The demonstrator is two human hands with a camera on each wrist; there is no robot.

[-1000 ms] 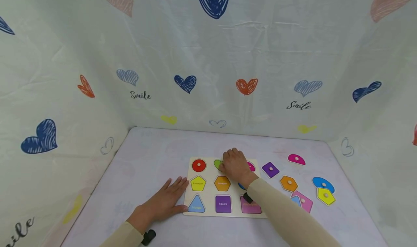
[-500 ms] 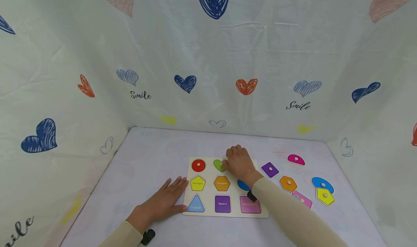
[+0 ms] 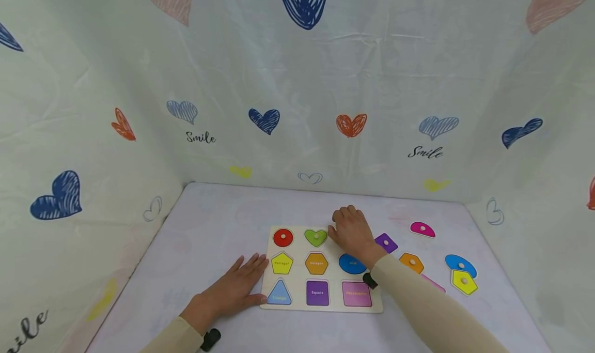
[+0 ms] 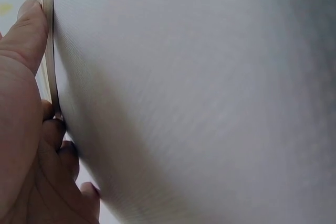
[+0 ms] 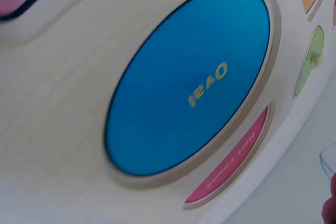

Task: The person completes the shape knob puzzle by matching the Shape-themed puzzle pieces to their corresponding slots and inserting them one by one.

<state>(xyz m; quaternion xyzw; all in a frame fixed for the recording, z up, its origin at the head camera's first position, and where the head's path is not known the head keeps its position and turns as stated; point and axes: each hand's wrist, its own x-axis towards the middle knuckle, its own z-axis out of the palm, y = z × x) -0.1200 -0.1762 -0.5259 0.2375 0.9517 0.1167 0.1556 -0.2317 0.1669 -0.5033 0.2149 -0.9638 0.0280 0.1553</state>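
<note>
A wooden shape puzzle board (image 3: pixel 299 291) lies on the table. Its red circle piece (image 3: pixel 277 238) and green heart piece (image 3: pixel 321 238), both with knobs, sit in their recesses. Bare recesses such as the oval (image 5: pixel 173 114) and the half round (image 5: pixel 231 163) show printed names. My left hand (image 3: pixel 234 288) lies spread at the board's left edge, thumb and fingertips against it. Above the top right corner, my right hand (image 3: pixel 354 234) has loosely bent fingers, apart from the heart, and holds nothing visible. It covers the half-round recess in the head view.
Right of the board lie loose knobbed pieces: a purple square (image 3: pixel 389 244), pink half round (image 3: pixel 422 229), orange hexagon (image 3: pixel 409 260), blue oval (image 3: pixel 457 260) and yellow pentagon (image 3: pixel 462 285), which overlaps the oval. A pink rectangle (image 3: pixel 434 282) is mostly behind the right sleeve.
My right hand has moved off the green heart to the right, leaving it in its recess with its knob exposed. The left hand has stayed at the board's edge.
</note>
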